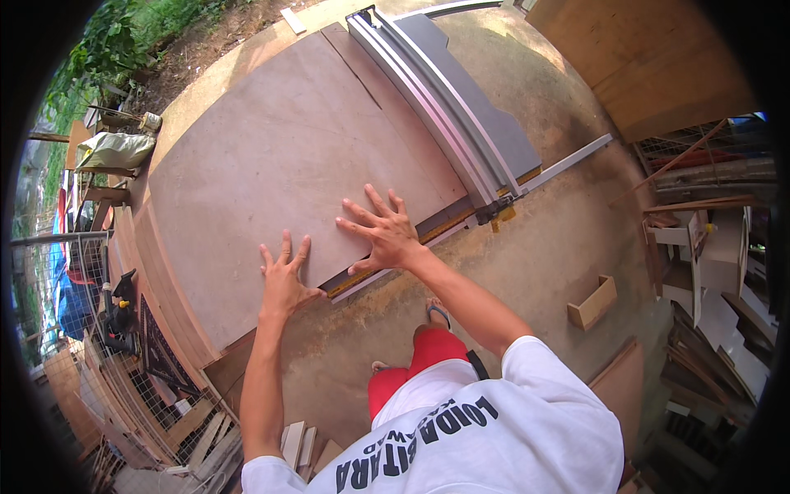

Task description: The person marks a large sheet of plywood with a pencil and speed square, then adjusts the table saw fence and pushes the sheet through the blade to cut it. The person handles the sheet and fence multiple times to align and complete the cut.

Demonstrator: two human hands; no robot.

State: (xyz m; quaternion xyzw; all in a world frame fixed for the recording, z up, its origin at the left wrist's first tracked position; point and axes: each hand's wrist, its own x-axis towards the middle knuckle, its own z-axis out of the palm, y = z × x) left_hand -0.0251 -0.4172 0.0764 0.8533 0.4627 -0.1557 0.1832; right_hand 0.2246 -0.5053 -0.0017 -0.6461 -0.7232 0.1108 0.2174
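Note:
A wide, flat brown-grey board (247, 165) lies in front of me, with a dark narrow slit (354, 70) running from its far edge. My left hand (285, 280) rests on the near part of this board, fingers spread. Farther right, my right hand (381, 232) lies on it too, its fingers fanned out. Neither hand holds anything. Along the board's right side runs a long metal fence rail (420, 107). Beneath the near edge shows a metal rail (362, 286) with a yellow strip.
Right of the fence is a grey side table (473, 99). An open wooden box (592, 302) sits on the concrete floor. Plywood (658, 58) stands at upper right; offcuts (732, 305) are piled below it. At left are a black power tool (122, 305) and wire mesh (152, 362).

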